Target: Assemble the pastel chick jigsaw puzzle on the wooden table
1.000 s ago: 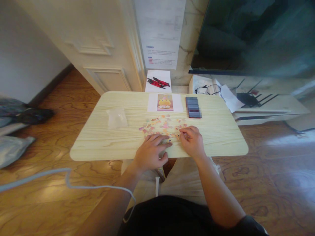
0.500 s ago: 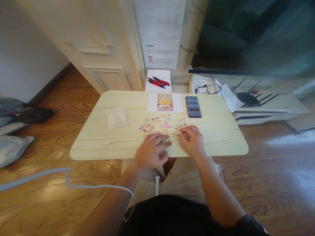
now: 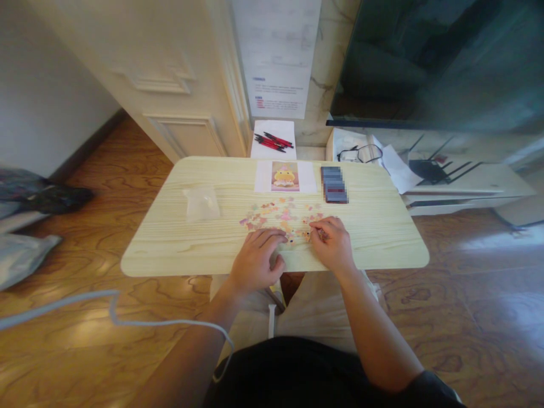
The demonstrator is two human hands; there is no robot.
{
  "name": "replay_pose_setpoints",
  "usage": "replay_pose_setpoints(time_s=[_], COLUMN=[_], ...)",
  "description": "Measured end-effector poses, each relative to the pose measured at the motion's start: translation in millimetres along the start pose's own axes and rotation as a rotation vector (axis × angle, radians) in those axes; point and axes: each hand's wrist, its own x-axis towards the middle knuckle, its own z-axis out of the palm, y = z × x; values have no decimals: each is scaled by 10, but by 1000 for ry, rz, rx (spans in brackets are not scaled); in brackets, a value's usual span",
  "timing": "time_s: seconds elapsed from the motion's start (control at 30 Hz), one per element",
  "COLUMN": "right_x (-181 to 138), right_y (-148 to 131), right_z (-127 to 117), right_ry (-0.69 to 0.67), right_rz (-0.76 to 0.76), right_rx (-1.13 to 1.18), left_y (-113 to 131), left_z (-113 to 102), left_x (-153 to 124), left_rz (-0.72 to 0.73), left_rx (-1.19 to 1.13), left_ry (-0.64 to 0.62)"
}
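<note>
Several small pastel puzzle pieces (image 3: 278, 216) lie scattered on a pale wooden table (image 3: 178, 243). My left hand (image 3: 256, 262) rests at the near edge of the pile, its fingers curled down onto the pieces and the tabletop. My right hand (image 3: 332, 243) sits at the pile's right edge with its fingertips pinched together on a small piece I cannot make out. Beyond the pile lies a picture card of a yellow cartoon figure (image 3: 285, 176).
A small clear plastic bag (image 3: 202, 203) lies on the table's left part, a dark phone (image 3: 334, 185) on its right. Red pens on paper (image 3: 273, 141) sit behind the table, glasses (image 3: 359, 153) on a low white shelf. A white cable (image 3: 106, 309) crosses the wooden floor.
My left hand's fingers have drawn back from the middle of the pile and curled in. My right hand has hardly moved.
</note>
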Motion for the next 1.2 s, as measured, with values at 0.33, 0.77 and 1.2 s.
replay_pose_setpoints(time_s=[0.33, 0.77, 1.2], right_x=[1, -12, -10], right_y=[1, 0, 5], right_z=[5, 9, 11], right_ry=[4, -37, -32], right_rz=[-2, -10, -11], right_rx=[8, -46, -46], left_y=[7, 53, 63], left_z=[18, 0, 24], left_x=[4, 55, 77], left_rz=[22, -8, -46], left_rx=[63, 119, 156], left_ry=[-23, -97, -91])
